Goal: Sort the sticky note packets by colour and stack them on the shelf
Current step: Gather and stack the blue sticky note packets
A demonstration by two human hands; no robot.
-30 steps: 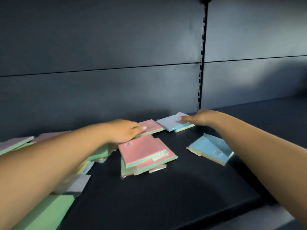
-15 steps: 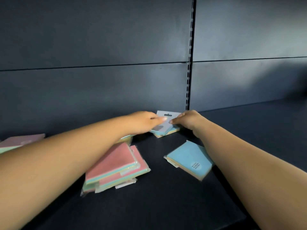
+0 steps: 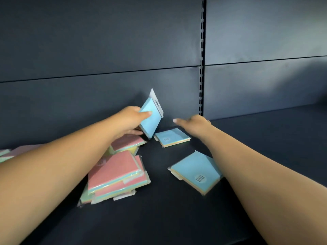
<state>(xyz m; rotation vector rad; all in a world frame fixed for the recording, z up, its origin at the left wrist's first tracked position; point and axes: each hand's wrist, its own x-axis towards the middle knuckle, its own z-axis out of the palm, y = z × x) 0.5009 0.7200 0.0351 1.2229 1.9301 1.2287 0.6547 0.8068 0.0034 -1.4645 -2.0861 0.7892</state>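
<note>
My left hand (image 3: 128, 119) grips a blue sticky note packet (image 3: 151, 119) with a white hang tab, lifted and tilted on edge above the dark shelf (image 3: 159, 218). My right hand (image 3: 193, 124) hovers open just right of it, fingers stretched left, above a second blue packet (image 3: 172, 137) lying flat. A third blue packet (image 3: 195, 171) lies nearer, partly under my right forearm. A loose pile of pink-topped packets (image 3: 115, 171) sits under my left forearm, with another pink packet (image 3: 127, 142) behind it.
More pink and green packets (image 3: 10, 152) lie at the far left edge. The dark back panel (image 3: 106, 50) rises behind the shelf, with a slotted upright (image 3: 201, 68). The shelf's front edge runs along the bottom right.
My left hand has lifted a blue packet off the one beneath and tilted it upright. My right hand has let go and drawn slightly right.
</note>
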